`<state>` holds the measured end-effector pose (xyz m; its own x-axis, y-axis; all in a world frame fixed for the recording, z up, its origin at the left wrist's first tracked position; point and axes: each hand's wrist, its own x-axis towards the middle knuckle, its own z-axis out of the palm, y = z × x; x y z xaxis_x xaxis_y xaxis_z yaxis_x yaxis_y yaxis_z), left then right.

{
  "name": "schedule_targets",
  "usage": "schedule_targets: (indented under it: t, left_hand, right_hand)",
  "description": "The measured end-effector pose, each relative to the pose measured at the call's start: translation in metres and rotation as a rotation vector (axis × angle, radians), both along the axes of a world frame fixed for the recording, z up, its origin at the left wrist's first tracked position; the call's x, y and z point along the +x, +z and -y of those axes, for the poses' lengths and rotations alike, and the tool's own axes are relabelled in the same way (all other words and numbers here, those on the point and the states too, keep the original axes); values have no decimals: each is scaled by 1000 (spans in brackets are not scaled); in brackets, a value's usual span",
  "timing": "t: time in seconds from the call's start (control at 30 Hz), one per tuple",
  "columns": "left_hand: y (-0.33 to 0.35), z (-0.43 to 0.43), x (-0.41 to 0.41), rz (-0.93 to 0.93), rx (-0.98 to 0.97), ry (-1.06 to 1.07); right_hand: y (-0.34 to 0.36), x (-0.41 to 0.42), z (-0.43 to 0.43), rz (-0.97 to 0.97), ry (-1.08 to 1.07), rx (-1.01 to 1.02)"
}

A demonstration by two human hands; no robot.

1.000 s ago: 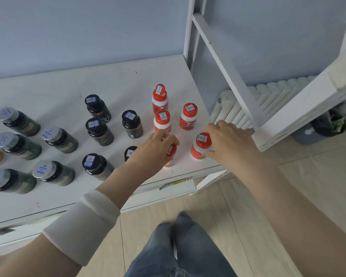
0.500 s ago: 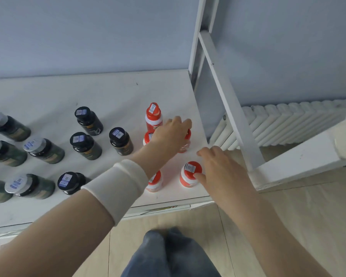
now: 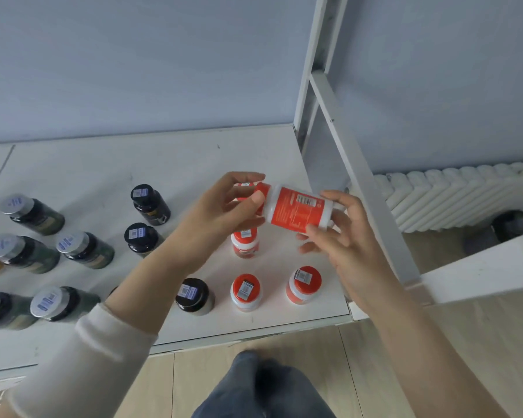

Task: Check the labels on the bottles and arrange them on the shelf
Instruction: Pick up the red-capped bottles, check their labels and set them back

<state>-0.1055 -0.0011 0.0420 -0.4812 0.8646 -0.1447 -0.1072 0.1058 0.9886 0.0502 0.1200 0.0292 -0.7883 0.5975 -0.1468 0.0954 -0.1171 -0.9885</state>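
A white bottle with a red label and red cap (image 3: 296, 211) lies sideways in the air above the white shelf (image 3: 88, 176), its barcode facing up. My left hand (image 3: 224, 206) grips its cap end, and my right hand (image 3: 341, 236) holds its base end. Under the hands stand other red-capped bottles: one just below (image 3: 244, 242), two near the front edge (image 3: 245, 292) (image 3: 303, 285). Another is partly hidden behind my left fingers.
Black-capped dark bottles (image 3: 149, 203) (image 3: 194, 295) stand left of the red ones. Silver-capped green bottles (image 3: 32, 214) (image 3: 83, 248) fill the left side. A white shelf post and slanted brace (image 3: 344, 140) rise at the right; a white radiator (image 3: 453, 197) lies behind.
My left hand lifted a red-capped bottle off the shelf and tipped it sideways. My right hand left the front bottle and took hold of the lifted bottle's base.
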Motion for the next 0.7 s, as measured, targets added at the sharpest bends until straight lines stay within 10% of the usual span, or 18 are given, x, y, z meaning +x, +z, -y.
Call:
schedule_targets:
  t: [0.7]
  left_hand:
    - [-17, -3, 2, 123, 154, -49]
  right_hand:
    - [-9, 9, 9, -79, -69, -25]
